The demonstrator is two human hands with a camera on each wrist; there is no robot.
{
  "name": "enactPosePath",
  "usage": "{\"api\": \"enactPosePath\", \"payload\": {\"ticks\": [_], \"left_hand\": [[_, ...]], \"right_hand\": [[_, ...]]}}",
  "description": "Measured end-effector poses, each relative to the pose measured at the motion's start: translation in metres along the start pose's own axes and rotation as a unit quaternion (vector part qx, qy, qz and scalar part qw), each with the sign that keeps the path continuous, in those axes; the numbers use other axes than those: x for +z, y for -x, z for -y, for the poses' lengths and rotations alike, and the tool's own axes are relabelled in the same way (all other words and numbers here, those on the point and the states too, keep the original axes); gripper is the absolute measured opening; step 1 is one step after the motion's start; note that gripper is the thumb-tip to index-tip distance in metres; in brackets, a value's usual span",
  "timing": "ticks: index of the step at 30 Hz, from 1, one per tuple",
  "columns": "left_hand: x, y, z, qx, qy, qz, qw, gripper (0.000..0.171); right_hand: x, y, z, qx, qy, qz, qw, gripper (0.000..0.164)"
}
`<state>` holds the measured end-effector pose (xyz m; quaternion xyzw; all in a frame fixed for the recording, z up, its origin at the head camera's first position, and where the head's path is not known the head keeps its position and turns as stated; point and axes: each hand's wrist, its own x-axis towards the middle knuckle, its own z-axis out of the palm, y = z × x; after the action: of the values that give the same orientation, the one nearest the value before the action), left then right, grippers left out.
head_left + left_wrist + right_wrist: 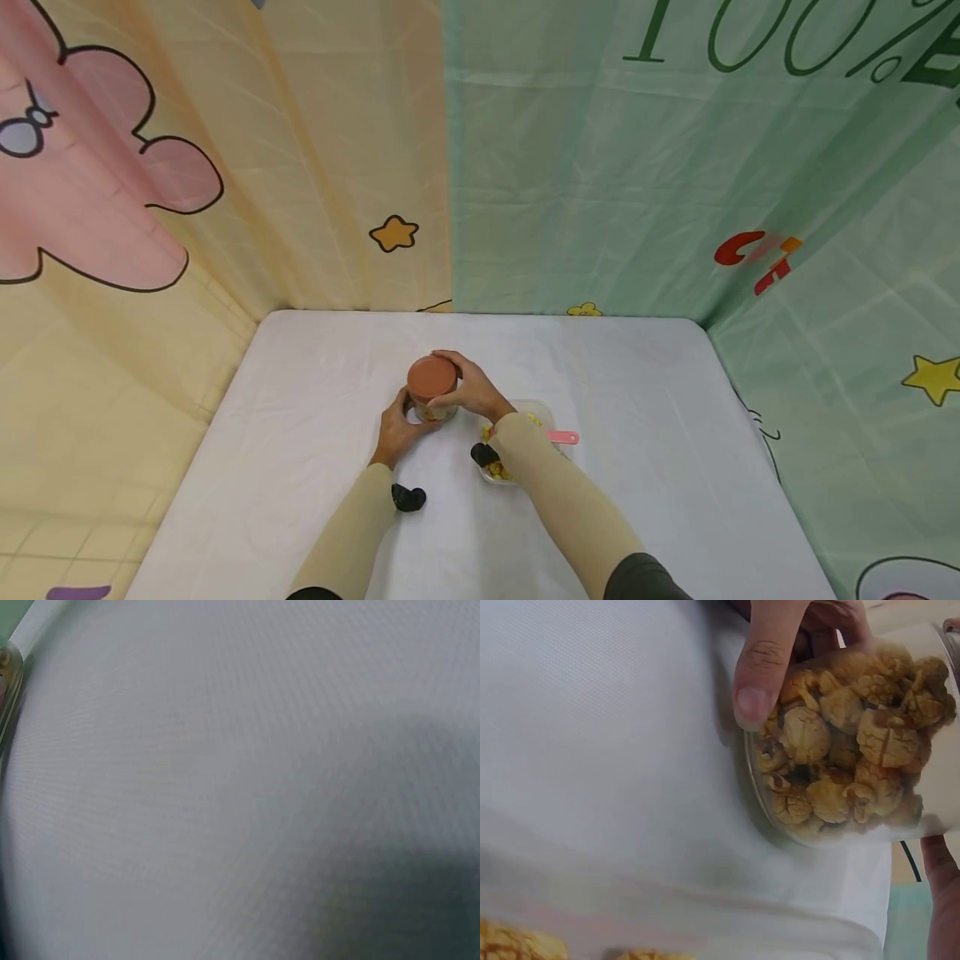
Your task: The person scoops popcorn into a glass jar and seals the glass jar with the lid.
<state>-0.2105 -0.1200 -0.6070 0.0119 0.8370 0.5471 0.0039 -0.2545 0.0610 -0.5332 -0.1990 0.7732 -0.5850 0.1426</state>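
A clear jar of popcorn (847,742) with a brown round lid (432,377) is held between both hands near the middle of the table. My left hand (399,433) grips the jar low on its left side; in the right wrist view its thumb (763,667) lies along the glass by the base. From the right, my right hand (474,389) spans the lid, thumb in front and fingers behind. Only part of the right hand (945,900) shows at the edge of the right wrist view. Mostly tablecloth fills the left wrist view.
Under the right forearm stands a clear plastic container (542,408) of popcorn, partly covered by the sleeve. A pink handle (564,437) sticks out over its right side. The table (300,375) has a white cloth, with printed curtains (570,208) behind and at the sides.
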Motion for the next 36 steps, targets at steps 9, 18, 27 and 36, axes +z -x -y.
{"api": "enactPosePath", "payload": {"ticks": [9, 18, 27, 36], "left_hand": [[0.000, -0.001, 0.001, 0.005, 0.002, -0.002, 1.0000, 0.089], [-0.001, -0.001, 0.001, 0.010, 0.007, -0.004, 0.9999, 0.088], [-0.001, -0.002, 0.001, 0.009, 0.004, -0.003, 0.9999, 0.089], [0.001, 0.001, -0.002, -0.012, 0.000, 0.003, 0.9999, 0.089]], "right_hand": [[0.004, 0.001, -0.002, 0.006, -0.010, -0.007, 1.000, 0.090], [-0.003, -0.001, 0.007, 0.026, 0.000, 0.018, 0.999, 0.076], [-0.001, 0.000, 0.004, 0.003, -0.019, -0.002, 1.000, 0.078], [0.008, 0.005, -0.002, 0.005, 0.011, -0.047, 0.999, 0.080]]}}
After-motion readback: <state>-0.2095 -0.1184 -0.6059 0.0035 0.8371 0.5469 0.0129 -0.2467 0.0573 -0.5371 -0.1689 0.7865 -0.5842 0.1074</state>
